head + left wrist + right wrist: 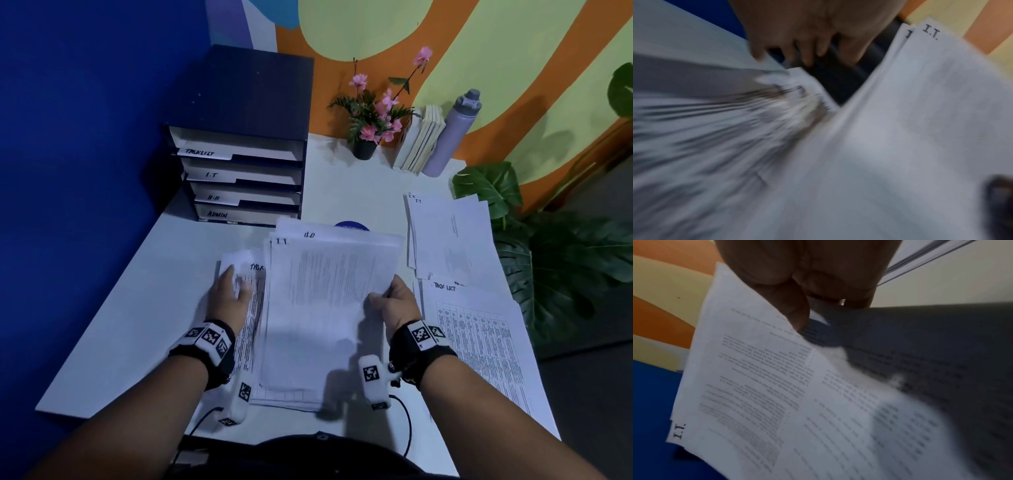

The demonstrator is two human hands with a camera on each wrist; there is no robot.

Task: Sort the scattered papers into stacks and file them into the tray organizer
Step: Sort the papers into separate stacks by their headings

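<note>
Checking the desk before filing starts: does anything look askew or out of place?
The middle pile is uneven: sheets marked I.T. and a task-list sheet stick out at different edges. The right hand pinches its top sheet; the left hand rests on the task-list sheet.

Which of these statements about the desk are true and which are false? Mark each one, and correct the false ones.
1. The right hand pinches a printed sheet at its right edge. True.
2. The tray organizer has a slot labelled ADMIN at the top. False: ADMIN is the bottom label; TASKLIST is at the top.
3. The left hand rests with straight fingers on a table-printed sheet. True.
4. The grey bottle lies on its side beside the organizer. False: it stands upright by the books, right of the flower pot.
5. A stack marked IT lies on the right side of the desk. True.
</note>
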